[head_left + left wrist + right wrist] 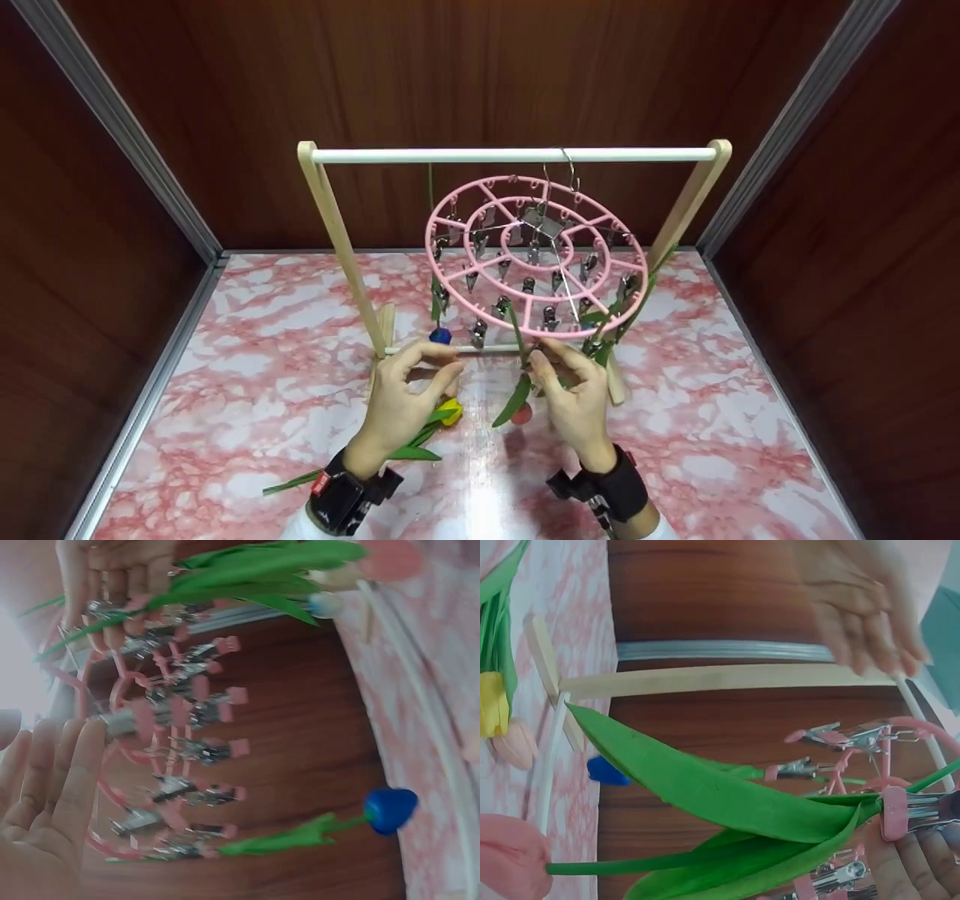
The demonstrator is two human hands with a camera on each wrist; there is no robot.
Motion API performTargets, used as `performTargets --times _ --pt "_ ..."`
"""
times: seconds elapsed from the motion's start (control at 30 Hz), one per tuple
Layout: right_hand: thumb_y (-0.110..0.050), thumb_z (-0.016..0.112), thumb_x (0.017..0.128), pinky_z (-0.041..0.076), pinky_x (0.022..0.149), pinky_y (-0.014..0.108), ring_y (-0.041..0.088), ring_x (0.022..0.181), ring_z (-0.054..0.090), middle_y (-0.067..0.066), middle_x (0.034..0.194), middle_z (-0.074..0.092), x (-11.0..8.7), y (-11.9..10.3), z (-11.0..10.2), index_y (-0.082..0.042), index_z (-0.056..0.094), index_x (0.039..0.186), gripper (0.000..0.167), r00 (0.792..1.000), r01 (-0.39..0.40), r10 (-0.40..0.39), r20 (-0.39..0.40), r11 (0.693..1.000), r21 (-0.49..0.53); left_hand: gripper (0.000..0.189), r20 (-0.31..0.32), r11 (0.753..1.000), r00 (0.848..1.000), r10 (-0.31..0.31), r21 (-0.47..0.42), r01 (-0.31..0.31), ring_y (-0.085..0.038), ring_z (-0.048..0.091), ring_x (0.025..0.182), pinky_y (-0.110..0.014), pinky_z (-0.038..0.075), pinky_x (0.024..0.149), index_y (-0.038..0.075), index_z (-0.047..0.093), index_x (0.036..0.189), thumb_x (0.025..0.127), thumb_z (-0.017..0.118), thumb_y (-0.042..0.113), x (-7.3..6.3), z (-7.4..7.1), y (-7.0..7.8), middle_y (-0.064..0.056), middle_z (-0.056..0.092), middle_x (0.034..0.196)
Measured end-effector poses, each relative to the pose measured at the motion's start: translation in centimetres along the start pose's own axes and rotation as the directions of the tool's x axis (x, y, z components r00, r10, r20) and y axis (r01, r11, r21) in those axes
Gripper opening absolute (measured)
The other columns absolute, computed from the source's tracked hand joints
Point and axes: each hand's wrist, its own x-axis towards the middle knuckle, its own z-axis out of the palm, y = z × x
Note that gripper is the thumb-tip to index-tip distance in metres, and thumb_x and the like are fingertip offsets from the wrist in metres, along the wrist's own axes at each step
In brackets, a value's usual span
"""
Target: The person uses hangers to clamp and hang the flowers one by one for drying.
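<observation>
A pink round clip hanger (529,307) with several metal clips hangs from a white-barred wooden stand. My right hand (574,390) pinches a metal clip (922,811) at the hanger's near edge. That clip sits on the stem of a pink tulip (514,859), whose flower points down and whose green leaves (727,802) spread below the clip. Left of it, my left hand (409,397) is held up near the hanger, fingers loosely bent and holding nothing. A blue tulip (390,810) hangs head down from a clip on the hanger's left side.
A yellow tulip (451,412) lies on the marbled table under my left hand, with a pale pink tulip (515,742) beside it. More green leaves (649,289) hang at the hanger's right. The stand's wooden legs (341,255) and low white bar (549,765) frame the hanger; brown panels enclose the table.
</observation>
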Motion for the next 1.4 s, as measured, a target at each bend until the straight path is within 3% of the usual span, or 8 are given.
performTargets --times 0.2,0.37,0.5,0.63,0.83,1.0,1.23,1.4 --pt "0.021 0.062 0.092 0.066 0.072 0.021 0.007 0.081 0.078 -0.005 0.107 0.081 0.1 0.1 -1.0 0.017 0.069 0.117 0.026 0.999 -0.011 0.013 -0.039 0.999 0.044 0.02 0.028 0.992 0.997 -0.078 0.097 0.075 -0.007 0.072 0.092 -0.025 0.067 0.076 0.014 0.076 0.108 0.091 0.08 0.003 -1.9 -1.1 -1.8 -0.007 0.078 0.099" --pt "0.02 0.06 0.094 0.066 0.073 0.023 0.007 0.086 0.079 0.001 0.109 0.082 0.0 0.1 -1.8 0.01 0.072 0.12 0.03 0.998 0.015 -0.012 -0.063 0.998 0.06 0.018 0.053 0.971 0.983 -0.175 0.177 0.164 -0.007 0.073 0.092 -0.027 0.067 0.077 0.014 0.077 0.107 0.091 0.081 0.006 -3.7 -2.4 -3.0 -0.004 0.079 0.101" --pt "0.018 0.059 0.096 0.067 0.076 0.026 0.008 0.091 0.079 0.002 0.111 0.082 -0.1 0.0 -2.5 0.02 0.066 0.122 0.027 0.997 0.009 -0.006 -0.083 0.999 0.033 0.014 0.068 0.937 0.969 -0.237 0.278 0.209 -0.011 0.075 0.09 -0.028 0.067 0.079 0.014 0.077 0.106 0.092 0.081 0.01 -5.0 -3.7 -4.1 0.0 0.079 0.1" --pt "0.019 0.058 0.096 0.067 0.078 0.026 0.011 0.095 0.079 0.006 0.115 0.082 -0.3 -0.1 -3.4 0.025 0.061 0.124 0.028 0.994 0.007 -0.009 -0.113 1.0 -0.017 0.015 0.084 0.881 0.95 -0.302 0.404 0.244 -0.012 0.075 0.09 -0.031 0.067 0.08 0.016 0.077 0.107 0.094 0.08 0.01 -6.5 -4.9 -5.2 0.003 0.079 0.101" --pt "0.018 0.059 0.096 0.064 0.082 0.019 0.007 0.098 0.078 -0.006 0.12 0.079 -0.9 0.3 -4.6 0.019 0.065 0.126 0.03 0.987 0.013 -0.035 -0.154 0.99 -0.143 0.016 0.108 0.749 0.903 -0.416 0.603 0.274 -0.016 0.074 0.092 -0.037 0.065 0.082 0.016 0.077 0.107 0.092 0.081 0.01 -9.1 -6.9 -6.9 0.002 0.078 0.101" --pt "0.018 0.059 0.097 0.06 0.069 0.014 0.003 0.083 0.074 -0.01 0.115 0.078 -1.4 0.7 -5.5 0.015 0.068 0.126 0.031 0.984 -0.003 -0.033 -0.177 0.98 -0.198 0.018 0.113 0.652 0.855 -0.507 0.699 0.295 -0.02 0.073 0.097 -0.04 0.063 0.082 0.014 0.077 0.107 0.09 0.083 0.015 -10.9 -8.5 -7.9 0.002 0.075 0.101" --pt "0.018 0.061 0.095 0.061 0.093 0.017 0.007 0.109 0.075 -0.011 0.12 0.077 -2.4 0.9 -6.5 0.015 0.069 0.123 0.029 0.979 -0.011 -0.041 -0.201 0.968 -0.249 0.023 0.129 0.582 0.777 -0.617 0.739 0.34 -0.023 0.071 0.1 -0.045 0.063 0.084 0.013 0.077 0.106 0.085 0.086 0.012 -12.4 -10.5 -8.7 0.001 0.074 0.103" --pt "0.023 0.06 0.093 0.061 0.091 0.016 0.008 0.105 0.074 -0.001 0.114 0.077 -3.3 0.9 -7.0 0.016 0.07 0.118 0.028 0.973 0.023 -0.078 -0.217 0.969 -0.248 0.026 0.127 0.553 0.753 -0.645 0.759 0.345 -0.021 0.068 0.098 -0.045 0.063 0.088 0.011 0.078 0.103 0.08 0.089 0.011 -13.2 -11.6 -9.3 0.001 0.073 0.1"
